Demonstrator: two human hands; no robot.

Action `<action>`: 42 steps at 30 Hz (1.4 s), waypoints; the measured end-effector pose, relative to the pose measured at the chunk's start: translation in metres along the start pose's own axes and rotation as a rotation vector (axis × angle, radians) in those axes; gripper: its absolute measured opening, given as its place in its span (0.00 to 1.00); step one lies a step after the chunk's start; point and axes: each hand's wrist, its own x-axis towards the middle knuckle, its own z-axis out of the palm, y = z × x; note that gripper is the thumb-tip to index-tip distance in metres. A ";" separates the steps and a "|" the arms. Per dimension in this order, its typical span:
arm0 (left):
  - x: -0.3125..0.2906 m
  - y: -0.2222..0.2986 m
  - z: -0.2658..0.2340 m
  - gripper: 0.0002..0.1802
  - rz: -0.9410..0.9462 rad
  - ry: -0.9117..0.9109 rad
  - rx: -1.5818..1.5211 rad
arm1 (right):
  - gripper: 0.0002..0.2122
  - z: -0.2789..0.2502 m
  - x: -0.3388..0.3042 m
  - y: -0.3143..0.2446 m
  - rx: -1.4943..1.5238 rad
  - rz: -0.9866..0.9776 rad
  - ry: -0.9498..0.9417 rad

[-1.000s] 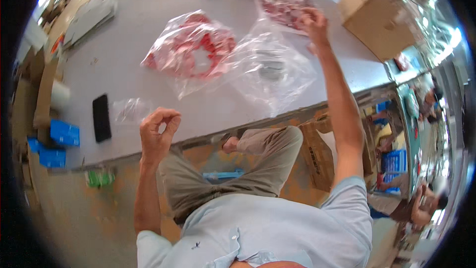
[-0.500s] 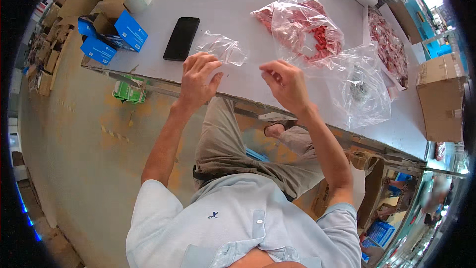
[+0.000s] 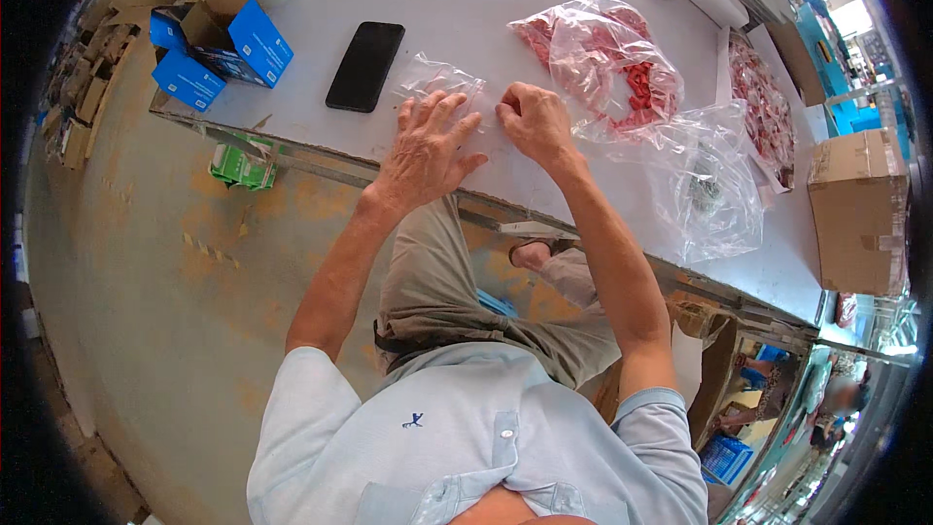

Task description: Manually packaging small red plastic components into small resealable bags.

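Note:
A small clear plastic bag [image 3: 449, 78] lies flat on the table in front of me. My left hand [image 3: 428, 148] rests with spread fingers over its near edge, the fingertips on the plastic. Just right of the bag, my right hand [image 3: 536, 124] is closed, thumb and fingers pressed together close to the bag's right side. Whatever is between those fingers is too small or hidden to make out. Beyond my left hand lies a black smartphone [image 3: 365, 66]. Past my right hand sits a large clear bag of small red pieces [image 3: 637, 87].
A clear bag with small grey pieces [image 3: 708, 180] lies at the table's right. Behind it stands an open box of red pieces [image 3: 763, 102]; a cardboard carton [image 3: 857, 214] is at the far right. An open blue box [image 3: 233, 53] stands left, near the table's edge.
My left hand has moved right, its fingers spreading over the small bag. My right hand has shifted forward and slightly left, its fingers closing more tightly.

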 end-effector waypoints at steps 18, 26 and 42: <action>0.003 0.010 -0.007 0.32 -0.028 0.117 0.046 | 0.03 -0.053 -0.048 -0.005 0.724 0.147 0.177; 0.022 0.049 -0.009 0.25 -0.318 0.299 -0.803 | 0.03 -0.081 -0.090 -0.013 0.833 0.061 0.109; 0.033 0.085 0.003 0.05 -0.550 -0.028 -1.556 | 0.02 -0.098 -0.128 0.022 0.855 0.159 0.122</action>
